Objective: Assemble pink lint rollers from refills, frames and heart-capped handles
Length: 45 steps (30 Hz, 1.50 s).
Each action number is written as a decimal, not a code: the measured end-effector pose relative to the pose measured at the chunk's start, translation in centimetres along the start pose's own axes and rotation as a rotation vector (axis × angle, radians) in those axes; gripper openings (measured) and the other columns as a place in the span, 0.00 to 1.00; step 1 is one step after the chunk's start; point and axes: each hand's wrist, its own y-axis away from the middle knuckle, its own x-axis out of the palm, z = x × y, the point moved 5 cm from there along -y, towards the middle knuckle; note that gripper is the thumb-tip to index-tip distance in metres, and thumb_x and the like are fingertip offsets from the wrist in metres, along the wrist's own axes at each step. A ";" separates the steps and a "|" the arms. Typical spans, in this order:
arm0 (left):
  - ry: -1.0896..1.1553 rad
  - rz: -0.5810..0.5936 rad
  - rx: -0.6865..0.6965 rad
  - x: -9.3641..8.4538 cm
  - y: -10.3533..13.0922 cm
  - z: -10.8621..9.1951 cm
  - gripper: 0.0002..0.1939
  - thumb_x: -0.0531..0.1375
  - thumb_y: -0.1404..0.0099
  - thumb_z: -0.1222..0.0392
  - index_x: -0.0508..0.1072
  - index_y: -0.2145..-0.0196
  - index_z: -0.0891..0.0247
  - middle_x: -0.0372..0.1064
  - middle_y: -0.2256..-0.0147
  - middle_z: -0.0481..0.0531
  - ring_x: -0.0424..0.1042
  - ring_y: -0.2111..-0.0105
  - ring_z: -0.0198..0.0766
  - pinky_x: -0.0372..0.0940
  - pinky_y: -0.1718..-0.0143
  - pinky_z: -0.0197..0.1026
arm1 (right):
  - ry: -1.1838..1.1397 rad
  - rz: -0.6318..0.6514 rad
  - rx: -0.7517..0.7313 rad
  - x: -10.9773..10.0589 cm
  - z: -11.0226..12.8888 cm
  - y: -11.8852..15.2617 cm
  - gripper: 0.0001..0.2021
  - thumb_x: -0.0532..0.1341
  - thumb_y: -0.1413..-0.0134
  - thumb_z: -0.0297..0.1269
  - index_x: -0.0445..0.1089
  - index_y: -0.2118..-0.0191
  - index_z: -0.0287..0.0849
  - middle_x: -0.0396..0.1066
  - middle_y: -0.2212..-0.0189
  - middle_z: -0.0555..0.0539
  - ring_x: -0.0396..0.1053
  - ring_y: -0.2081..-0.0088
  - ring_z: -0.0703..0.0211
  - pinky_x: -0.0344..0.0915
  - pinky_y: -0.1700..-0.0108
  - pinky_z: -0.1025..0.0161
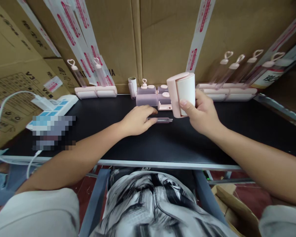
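Black-and-white patterned clothing (150, 204) lay nearest the camera, below the front edge of the black surface (148, 144). Above the surface, the roller unit (181, 94) was held near-upright, slightly tilted, with its pink casing (172, 97) toward the left and its white roll (188, 87) toward the right. The right grip (205, 113) was clamped on the unit: thumb across the lower front of the white roll, fingers behind it.

Handling: the unit was judged light for its bulk and stiff at the casing. The roll face was judged softer than the shell and liable to dent under hard thumb pressure; the smooth casing could slip. Preferred hold: around the lower body, with pressure spread over the casing edges.

The left grip (138, 120) was low over the surface, thumb and forefinger apart at the near end of a translucent strip (162, 120); firm contact could not be told. This slender strip was judged light, slippery and possibly brittle; hold it by its long sides, clear of the notched tip.
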 end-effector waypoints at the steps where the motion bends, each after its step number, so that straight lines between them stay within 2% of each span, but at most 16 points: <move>1: -0.039 0.053 -0.012 0.4 0.0 -0.2 0.19 0.56 0.21 0.53 0.77 0.43 0.67 0.80 0.47 0.64 0.79 0.47 0.54 0.70 0.43 0.56 | -0.052 0.013 0.023 0.3 -0.4 -0.1 0.28 0.69 0.42 0.70 0.76 0.57 0.47 0.79 0.63 0.46 0.77 0.60 0.45 0.77 0.55 0.48; 4: -0.133 0.161 -0.046 1.3 -0.2 -0.6 0.21 0.58 0.20 0.52 0.76 0.39 0.66 0.79 0.42 0.64 0.77 0.42 0.57 0.68 0.39 0.59 | -0.258 0.096 0.149 1.3 -1.2 0.1 0.26 0.72 0.42 0.65 0.78 0.50 0.50 0.82 0.56 0.46 0.80 0.57 0.45 0.79 0.56 0.49; 6: -0.177 0.198 -0.067 1.9 -0.4 -0.7 0.23 0.59 0.21 0.51 0.74 0.35 0.65 0.78 0.41 0.63 0.76 0.40 0.58 0.68 0.39 0.59 | -0.374 0.130 0.246 1.8 -1.3 0.2 0.25 0.74 0.44 0.62 0.78 0.50 0.51 0.83 0.55 0.47 0.81 0.56 0.45 0.80 0.58 0.50; 10: -0.251 0.212 -0.103 2.8 -0.9 -0.6 0.21 0.59 0.21 0.53 0.77 0.37 0.65 0.80 0.44 0.62 0.77 0.42 0.59 0.70 0.40 0.58 | -0.482 0.099 0.371 1.8 -1.2 0.2 0.24 0.80 0.55 0.52 0.78 0.53 0.52 0.83 0.57 0.50 0.81 0.59 0.48 0.81 0.62 0.53; 12: -0.237 0.182 -0.104 2.6 -0.9 -0.4 0.19 0.57 0.20 0.56 0.78 0.40 0.65 0.80 0.46 0.62 0.79 0.43 0.57 0.72 0.41 0.56 | -0.501 0.094 0.399 1.5 -1.4 0.0 0.25 0.80 0.57 0.51 0.78 0.53 0.52 0.83 0.58 0.50 0.80 0.62 0.49 0.81 0.66 0.54; 14: -0.177 0.083 -0.077 1.6 -0.6 -0.1 0.19 0.55 0.19 0.57 0.78 0.41 0.66 0.80 0.46 0.63 0.80 0.45 0.54 0.73 0.43 0.53 | -0.504 0.101 0.397 1.2 -1.6 -0.4 0.24 0.79 0.55 0.53 0.77 0.53 0.52 0.82 0.59 0.48 0.80 0.64 0.49 0.81 0.69 0.52; 19: -0.035 -0.332 0.138 -2.5 1.0 -0.6 0.21 0.51 0.17 0.52 0.78 0.44 0.66 0.82 0.51 0.62 0.81 0.51 0.47 0.75 0.47 0.49 | -0.538 0.069 0.329 0.6 -1.5 -0.9 0.22 0.76 0.50 0.59 0.76 0.56 0.52 0.81 0.61 0.47 0.80 0.62 0.47 0.81 0.66 0.51; 21: -0.024 -0.434 0.219 -3.3 1.5 -1.2 0.21 0.51 0.17 0.52 0.78 0.45 0.66 0.82 0.53 0.61 0.82 0.53 0.46 0.75 0.49 0.47 | -0.583 0.098 0.336 0.8 -1.2 -0.7 0.22 0.76 0.50 0.60 0.75 0.57 0.51 0.80 0.62 0.48 0.78 0.66 0.49 0.81 0.67 0.51; 23: -0.022 -0.479 0.267 -3.6 1.7 -1.8 0.20 0.52 0.17 0.52 0.79 0.46 0.67 0.83 0.54 0.61 0.82 0.55 0.44 0.76 0.51 0.46 | -0.626 0.139 0.344 1.2 -0.8 -0.5 0.22 0.75 0.49 0.60 0.75 0.59 0.50 0.78 0.65 0.48 0.74 0.71 0.52 0.78 0.70 0.51; 28: 0.029 -0.494 0.270 -3.7 1.8 -2.2 0.21 0.51 0.16 0.51 0.80 0.46 0.66 0.84 0.52 0.61 0.83 0.52 0.43 0.77 0.48 0.44 | -0.670 0.190 0.338 1.6 0.1 0.0 0.20 0.76 0.50 0.59 0.77 0.63 0.50 0.76 0.68 0.47 0.71 0.74 0.51 0.74 0.73 0.49; 34: 0.067 -0.538 0.292 -4.0 2.0 -2.2 0.20 0.52 0.16 0.56 0.81 0.47 0.67 0.85 0.53 0.59 0.85 0.51 0.41 0.77 0.46 0.40 | -0.709 0.196 0.325 1.6 0.5 0.2 0.20 0.77 0.51 0.58 0.79 0.61 0.49 0.75 0.68 0.47 0.71 0.74 0.54 0.73 0.74 0.53; 39: 0.063 -0.521 0.280 -4.1 2.0 -2.4 0.19 0.52 0.17 0.56 0.81 0.48 0.68 0.86 0.57 0.57 0.86 0.57 0.38 0.76 0.52 0.36 | -0.670 0.206 0.290 1.6 0.4 0.3 0.22 0.78 0.51 0.61 0.78 0.61 0.50 0.76 0.70 0.48 0.71 0.74 0.54 0.74 0.74 0.53; 45: 0.043 -0.434 0.209 -4.0 1.7 -2.0 0.22 0.50 0.16 0.51 0.80 0.49 0.66 0.84 0.63 0.54 0.83 0.64 0.38 0.73 0.59 0.37 | -0.548 0.157 0.257 1.3 -0.4 0.2 0.26 0.79 0.57 0.65 0.77 0.61 0.52 0.78 0.68 0.47 0.77 0.68 0.47 0.77 0.71 0.50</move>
